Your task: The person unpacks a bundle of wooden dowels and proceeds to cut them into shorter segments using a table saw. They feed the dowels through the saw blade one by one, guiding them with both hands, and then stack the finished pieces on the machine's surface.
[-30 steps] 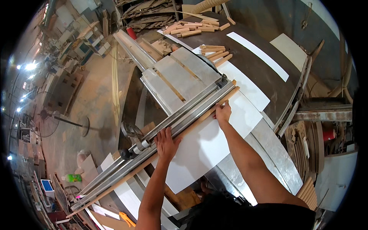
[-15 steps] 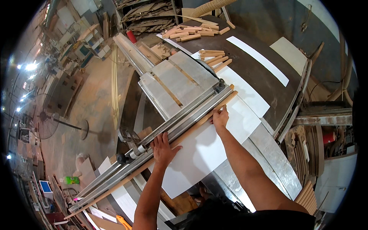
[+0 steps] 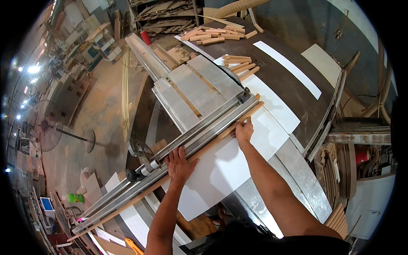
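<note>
A long, thin wooden strip [image 3: 216, 140] lies along the near side of a metal fence [image 3: 212, 132], running from the lower left to the upper right. My left hand [image 3: 180, 165] is over the strip, fingers reaching onto the fence and thumb spread along the wood. Further up, my right hand [image 3: 243, 131] grips the strip between thumb and bent fingers, close to its far end. Beneath both hands is a white sheet [image 3: 216, 182] on the machine. Beyond the fence is a grey metal sliding table [image 3: 180, 102] with two slots.
Short wooden pieces [image 3: 214, 36] are heaped on the dark machine top [image 3: 280, 68], and several more [image 3: 242, 68] lie near the fence's far end. A white strip [image 3: 291, 68] rests there too. A standing fan [image 3: 46, 127] is at the left, and an orange-handled tool [image 3: 134, 246] lies below.
The view has shifted very slightly. Both hands keep practically the same places on the wooden strip.
</note>
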The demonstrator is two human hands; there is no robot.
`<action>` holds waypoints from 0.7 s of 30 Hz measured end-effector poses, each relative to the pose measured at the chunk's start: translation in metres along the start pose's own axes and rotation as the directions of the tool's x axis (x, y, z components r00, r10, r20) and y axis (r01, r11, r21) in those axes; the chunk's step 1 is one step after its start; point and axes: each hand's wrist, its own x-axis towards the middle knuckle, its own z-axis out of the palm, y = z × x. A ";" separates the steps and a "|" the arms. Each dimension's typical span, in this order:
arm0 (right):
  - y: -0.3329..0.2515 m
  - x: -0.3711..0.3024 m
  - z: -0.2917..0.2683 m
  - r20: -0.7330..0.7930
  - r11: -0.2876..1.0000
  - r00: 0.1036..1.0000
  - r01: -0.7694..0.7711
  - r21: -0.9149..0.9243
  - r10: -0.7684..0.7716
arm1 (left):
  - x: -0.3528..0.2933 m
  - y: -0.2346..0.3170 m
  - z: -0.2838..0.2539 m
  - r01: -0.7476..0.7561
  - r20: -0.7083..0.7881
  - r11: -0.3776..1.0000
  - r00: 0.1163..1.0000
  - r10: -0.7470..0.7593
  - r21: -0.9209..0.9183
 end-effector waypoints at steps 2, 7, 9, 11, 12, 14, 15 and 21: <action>-0.008 -0.006 0.002 -0.030 0.999 1.000 -0.007 -0.037 0.006 | -0.001 -0.002 0.004 0.007 -0.010 1.000 1.000 -0.006 0.018; -0.013 -0.006 0.002 -0.033 0.999 0.999 -0.018 -0.041 0.017 | -0.003 -0.008 0.018 -0.005 -0.084 0.999 0.996 0.009 0.049; -0.012 -0.006 0.002 -0.030 1.000 0.999 -0.018 -0.015 0.018 | -0.003 -0.007 0.020 0.016 -0.069 0.999 0.998 -0.013 0.046; -0.011 -0.005 0.001 -0.033 0.999 0.999 -0.025 -0.038 0.023 | -0.002 -0.006 0.020 0.018 -0.076 0.999 0.997 -0.014 0.046; -0.011 -0.004 0.002 -0.033 0.998 0.999 -0.026 -0.048 0.025 | -0.002 -0.007 0.019 0.008 -0.092 0.999 0.996 -0.003 0.048; -0.008 0.000 0.001 -0.025 0.999 0.999 -0.025 -0.032 0.024 | -0.002 -0.007 0.019 -0.001 -0.115 0.999 0.993 0.006 0.045; -0.006 0.002 0.000 -0.020 0.999 0.999 -0.026 -0.025 0.025 | -0.002 -0.007 0.020 0.000 -0.123 0.999 0.992 0.005 0.041; -0.015 -0.001 0.001 -0.006 0.999 0.999 -0.032 -0.007 0.032 | 0.001 -0.009 0.026 -0.011 -0.195 0.999 0.981 0.021 0.050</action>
